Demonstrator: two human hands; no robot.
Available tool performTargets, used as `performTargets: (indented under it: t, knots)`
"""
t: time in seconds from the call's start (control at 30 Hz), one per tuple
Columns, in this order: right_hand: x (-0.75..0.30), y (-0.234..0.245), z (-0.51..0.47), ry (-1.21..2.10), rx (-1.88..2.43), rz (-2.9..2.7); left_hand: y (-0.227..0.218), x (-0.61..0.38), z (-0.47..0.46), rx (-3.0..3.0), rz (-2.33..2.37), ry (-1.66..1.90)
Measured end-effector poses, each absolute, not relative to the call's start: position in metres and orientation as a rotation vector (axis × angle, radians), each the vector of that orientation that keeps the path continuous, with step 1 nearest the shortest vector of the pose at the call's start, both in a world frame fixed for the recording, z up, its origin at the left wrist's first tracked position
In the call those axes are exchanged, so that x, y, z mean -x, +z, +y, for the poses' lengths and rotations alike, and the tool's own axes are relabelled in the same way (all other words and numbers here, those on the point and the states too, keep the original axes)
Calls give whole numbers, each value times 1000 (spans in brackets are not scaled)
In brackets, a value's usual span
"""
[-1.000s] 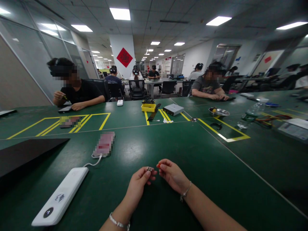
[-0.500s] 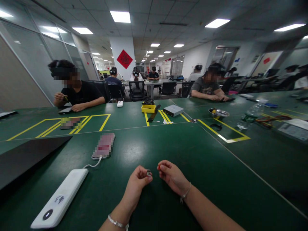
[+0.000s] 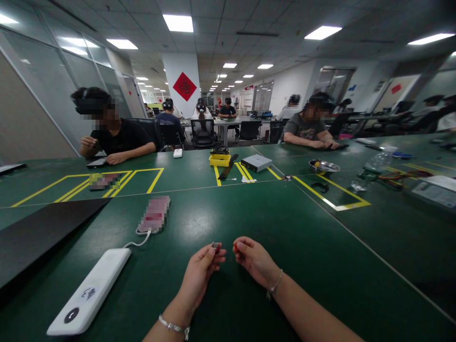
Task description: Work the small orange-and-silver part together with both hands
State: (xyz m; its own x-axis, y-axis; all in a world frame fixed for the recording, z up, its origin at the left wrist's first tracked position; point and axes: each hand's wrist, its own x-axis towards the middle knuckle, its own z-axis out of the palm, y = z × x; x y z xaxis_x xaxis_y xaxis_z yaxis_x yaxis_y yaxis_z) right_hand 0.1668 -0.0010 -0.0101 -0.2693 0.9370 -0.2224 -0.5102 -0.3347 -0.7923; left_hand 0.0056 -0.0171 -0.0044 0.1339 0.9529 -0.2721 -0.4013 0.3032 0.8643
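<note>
Over the near middle of the green table [image 3: 285, 294], my left hand [image 3: 204, 263] pinches a small metallic piece [image 3: 215, 246] with some red on it between thumb and fingers. Its exact kind is too small to make out. My right hand [image 3: 254, 259], a short gap to the right, closes on a tiny orange-red piece [image 3: 235, 247] at the fingertips, mostly covered by the thumb and fingers. The two hands do not touch each other.
To the left lie a white power bank [image 3: 90, 289], a cabled phone [image 3: 154, 214] and a dark flat panel [image 3: 46, 232]. Farther back are a yellow tray [image 3: 219, 160], a grey box [image 3: 256, 163], a metal bowl [image 3: 324, 166] and a plastic bottle [image 3: 375, 164]. Co-workers sit across the table.
My left hand has turned, and the small metallic piece now sits higher, on top of the fingertips, with red showing beside it. My right hand has hardly moved.
</note>
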Motion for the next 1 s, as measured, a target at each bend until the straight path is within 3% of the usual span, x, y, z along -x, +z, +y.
performTargets:
  t: [0.23, 0.57, 1.0]
  knots:
    - [-167, -10, -2, 1784, 876, -718, -9, -5, -16, -903, 1012, 1189]
    - [-144, -7, -18, 1609, 1003, -654, -1, -13, -28, -1739, 1385, 1165]
    - [-131, -9, -24, 1453, 1051, -702, 0, -15, -30, -1780, 1489, 1228]
